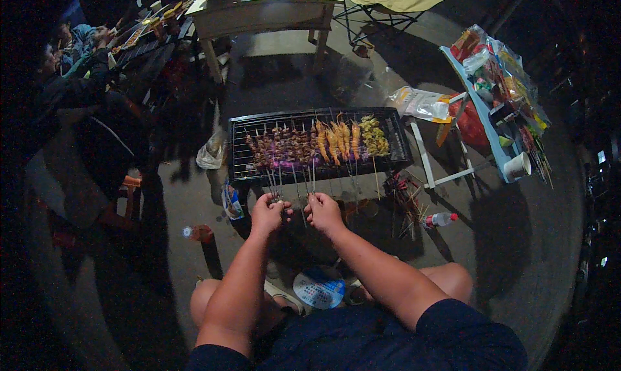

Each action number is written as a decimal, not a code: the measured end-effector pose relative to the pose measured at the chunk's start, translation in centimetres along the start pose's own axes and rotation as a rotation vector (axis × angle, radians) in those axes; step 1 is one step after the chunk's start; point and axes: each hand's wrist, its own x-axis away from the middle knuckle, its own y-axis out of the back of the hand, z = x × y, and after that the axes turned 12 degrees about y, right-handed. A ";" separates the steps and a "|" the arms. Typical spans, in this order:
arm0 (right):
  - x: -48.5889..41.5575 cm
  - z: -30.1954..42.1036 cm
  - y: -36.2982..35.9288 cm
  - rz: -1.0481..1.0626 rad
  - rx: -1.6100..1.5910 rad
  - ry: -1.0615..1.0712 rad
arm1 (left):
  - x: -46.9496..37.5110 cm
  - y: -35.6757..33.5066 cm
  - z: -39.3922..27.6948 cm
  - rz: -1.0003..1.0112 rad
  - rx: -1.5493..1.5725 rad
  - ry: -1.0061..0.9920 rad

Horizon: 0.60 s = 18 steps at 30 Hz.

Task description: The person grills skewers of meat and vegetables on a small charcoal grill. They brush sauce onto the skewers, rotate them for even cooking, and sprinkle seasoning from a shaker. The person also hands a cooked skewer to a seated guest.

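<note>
In front of me stands a black charcoal grill (320, 173) with a wire grate. Skewers of small meat chunks (284, 145) cover its left and middle. To their right lie several orange prawns (339, 140) on skewers, then a greenish-yellow skewered food (374, 137). My left hand (269, 213) pinches the handle ends of several metal skewers at the grill's near side. Close beside it, my right hand (322, 212) grips the ends of one or two metal skewers; the exact number is hard to tell. Pinkish-purple glow shows beneath the meat.
At right, a light-blue stool (473, 89) bears bagged packages and a paper cup (517, 167). Bottles stand on the ground at right (440, 219) and left (198, 233). A round printed fan (319, 287) lies between my feet. A wooden table (262, 19) is beyond; people sit at upper left.
</note>
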 end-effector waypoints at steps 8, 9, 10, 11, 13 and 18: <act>0.0 -0.6 0.3 0.009 -0.060 -0.013 | -1.1 1.3 0.4 0.042 -0.202 -0.082; 0.1 -0.5 0.5 -0.011 -0.070 -0.025 | -0.9 1.3 0.1 0.007 -0.183 -0.039; 0.2 -0.5 0.7 -0.030 -0.081 -0.038 | -0.7 1.4 -0.2 -0.028 -0.164 0.004; 0.3 -0.5 0.7 -0.041 -0.112 -0.050 | -0.4 1.4 -0.5 -0.064 -0.144 0.047; 0.4 -0.7 0.7 -0.062 -0.174 -0.073 | -0.6 2.1 -0.2 -0.109 -0.195 -0.026; 0.3 -1.2 0.7 0.064 -0.068 -0.080 | 0.2 2.0 -0.7 -0.145 -0.220 -0.036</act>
